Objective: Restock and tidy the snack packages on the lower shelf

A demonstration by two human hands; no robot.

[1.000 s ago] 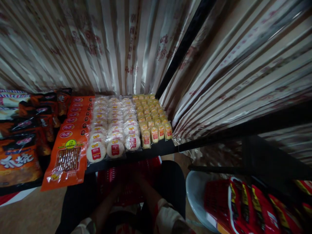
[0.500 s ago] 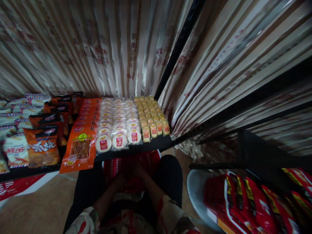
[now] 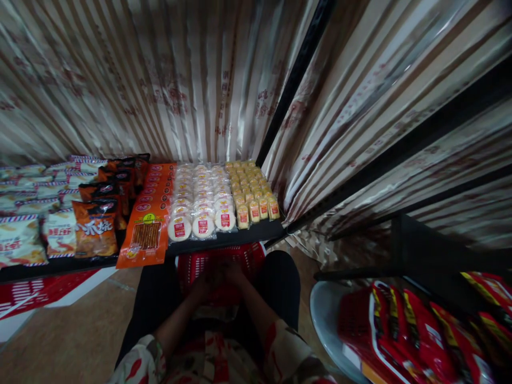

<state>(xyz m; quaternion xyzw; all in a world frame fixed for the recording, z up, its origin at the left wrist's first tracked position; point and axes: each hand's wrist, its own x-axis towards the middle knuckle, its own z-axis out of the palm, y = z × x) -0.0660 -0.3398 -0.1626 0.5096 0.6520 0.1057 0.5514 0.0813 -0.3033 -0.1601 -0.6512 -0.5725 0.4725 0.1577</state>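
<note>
My left hand (image 3: 207, 278) and my right hand (image 3: 232, 273) are close together in deep shadow between my knees, seemingly touching. Their fingers are too dark to make out, and I cannot see anything held. Around and behind them is a red plastic basket (image 3: 253, 257) with slotted walls. Just beyond, on a black shelf (image 3: 224, 241), lie rows of round white crackers in clear wrappers (image 3: 203, 226). Small yellow wrapped cakes (image 3: 254, 212) stand to their right, and a flat orange pack of brown sticks (image 3: 146, 234) lies to their left.
Orange snack bags (image 3: 96, 234) and white snack bags (image 3: 20, 240) fill the shelf's left part. Pleated curtains (image 3: 192, 80) hang behind a black post (image 3: 294, 80). On my right, a pale round stool (image 3: 328, 314) bears a red basket holding red packets (image 3: 430, 336).
The view has turned slightly left, so the shelf goods appear farther right and more white bags show. My hands stay together between my knees.
</note>
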